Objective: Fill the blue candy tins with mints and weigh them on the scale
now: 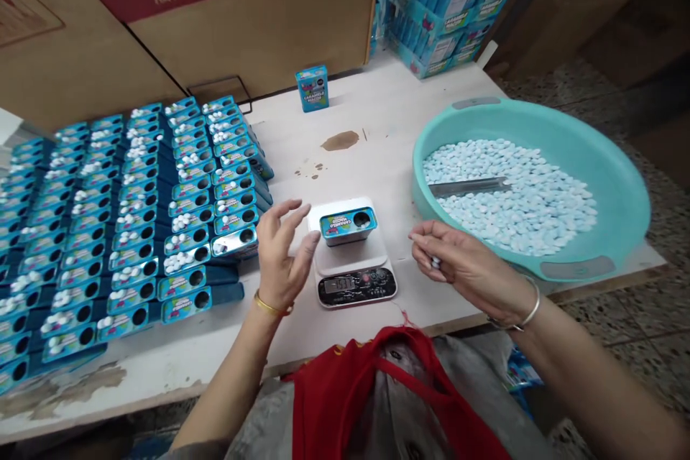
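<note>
A blue candy tin [348,225] with a round hole in its top stands upright on a white digital kitchen scale [350,262], whose display is lit. Just left of the tin, my left hand [284,251] has its fingers apart and holds nothing. My right hand [458,262] is between the scale and a turquoise basin [628,180]. Its fingers are curled around a few pale candies [435,261], which show under the fingertips. Inside the basin lies a heap of pale blue and white candies [533,194], with a metal scoop [468,187] resting on them.
Rows of blue tins [126,230], many with candies on top, cover the left of the table. One tin [312,88] stands alone at the back. Wrapped packs of tins [447,7] are stacked at the back right. Large cardboard boxes [242,29] line the back edge.
</note>
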Available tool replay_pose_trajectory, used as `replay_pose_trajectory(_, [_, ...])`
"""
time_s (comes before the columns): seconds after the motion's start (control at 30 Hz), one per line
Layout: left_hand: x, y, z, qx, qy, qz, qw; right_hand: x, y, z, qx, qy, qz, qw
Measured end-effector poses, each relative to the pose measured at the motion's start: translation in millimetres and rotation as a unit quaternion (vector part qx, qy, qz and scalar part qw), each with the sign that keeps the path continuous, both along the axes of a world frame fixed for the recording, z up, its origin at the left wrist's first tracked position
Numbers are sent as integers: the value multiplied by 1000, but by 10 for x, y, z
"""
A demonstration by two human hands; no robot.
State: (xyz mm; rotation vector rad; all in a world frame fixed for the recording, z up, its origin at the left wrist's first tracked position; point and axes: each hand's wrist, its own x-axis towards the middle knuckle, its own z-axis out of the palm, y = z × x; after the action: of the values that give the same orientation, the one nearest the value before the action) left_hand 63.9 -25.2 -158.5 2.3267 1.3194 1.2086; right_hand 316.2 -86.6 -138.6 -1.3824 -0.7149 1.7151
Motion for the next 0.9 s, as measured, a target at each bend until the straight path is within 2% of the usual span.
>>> replay_pose_trajectory(0.1, [-109,-8,-40,-32,-18,6,999,20,-152,-150,-30,12,-15,999])
replay_pose_trajectory(0.3, [-124,-41,-64,-42,-13,-3,999,70,-333,-500,-75,34,-116,990])
replay_pose_trajectory(0.47, [-29,12,-92,-39,-4,-52,998,94,-383,-704,-73,38,-115,990])
replay_pose_trajectory(0.63, [77,123,-142,-61,49,-157,985,74,-397,-803,-71,38,-112,990])
replay_pose_trajectory(0.9, [-44,152,-46,-86,-46,-130,987,110,-396,-832,-74,64,-119,988])
